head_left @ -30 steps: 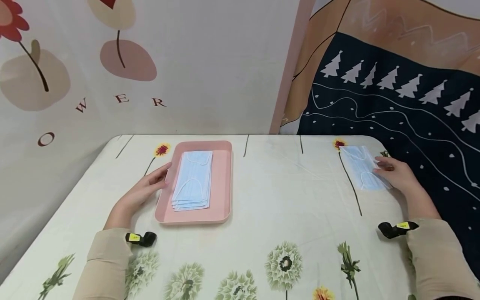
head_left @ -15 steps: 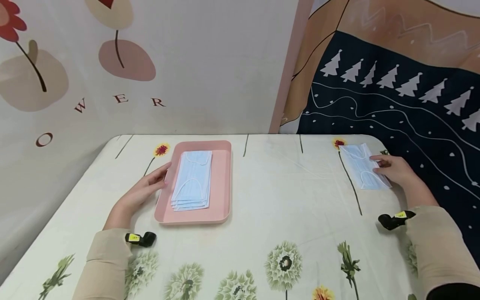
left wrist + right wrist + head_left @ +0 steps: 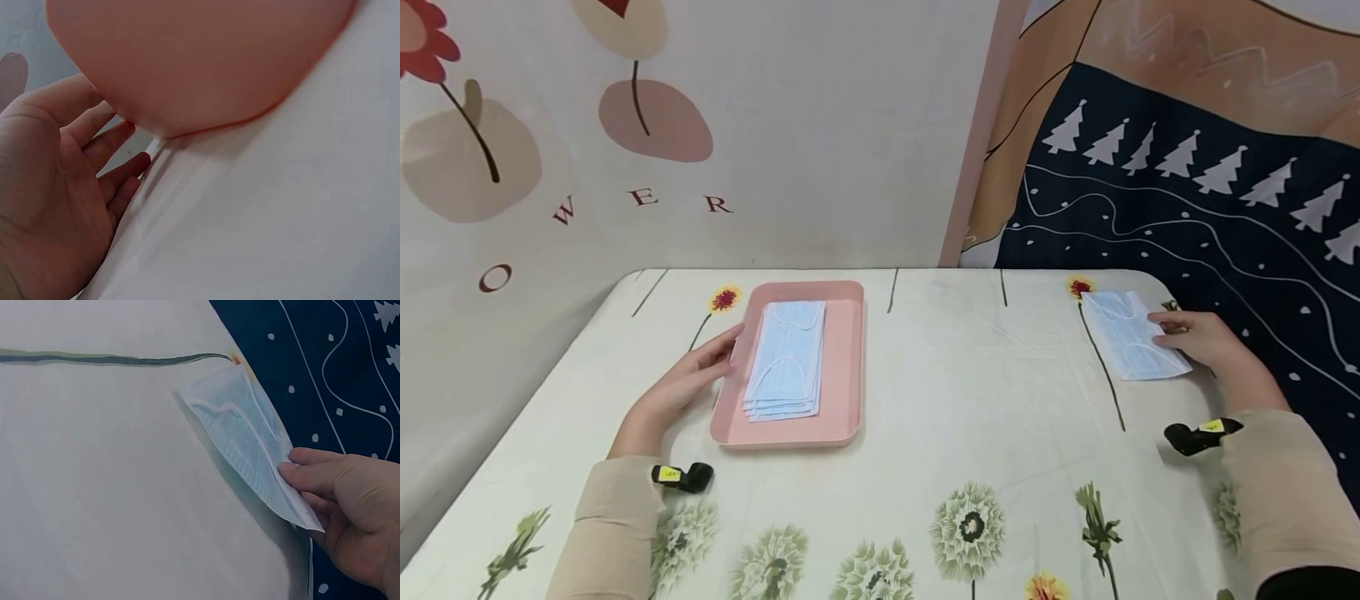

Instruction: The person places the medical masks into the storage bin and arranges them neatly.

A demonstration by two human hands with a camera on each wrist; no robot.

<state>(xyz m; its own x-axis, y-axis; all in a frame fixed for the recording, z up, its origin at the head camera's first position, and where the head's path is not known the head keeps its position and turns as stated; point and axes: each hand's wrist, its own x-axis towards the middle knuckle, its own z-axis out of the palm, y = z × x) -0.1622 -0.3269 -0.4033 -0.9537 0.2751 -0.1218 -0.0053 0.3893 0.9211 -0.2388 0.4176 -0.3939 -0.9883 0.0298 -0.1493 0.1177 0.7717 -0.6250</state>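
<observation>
A pink tray (image 3: 842, 367) holds a stack of light blue face masks (image 3: 786, 358) at the table's left middle. My left hand (image 3: 688, 379) rests open against the tray's left rim, and its fingers (image 3: 109, 140) touch the tray's underside edge (image 3: 187, 69). At the far right edge of the table lies a single blue face mask (image 3: 1131, 337). My right hand (image 3: 1202, 342) pinches that mask's right edge between thumb and fingers (image 3: 312, 478), and the mask (image 3: 250, 437) tilts up off the cloth there.
The table wears a cream cloth printed with flowers (image 3: 970, 525). A dark blue blanket with white trees (image 3: 1225, 217) lies just past the table's right edge. A patterned wall hanging (image 3: 625, 125) backs the table.
My right hand and the single mask shifted slightly toward me and to the right, and the mask's right edge lifted. The left hand stayed on the tray.
</observation>
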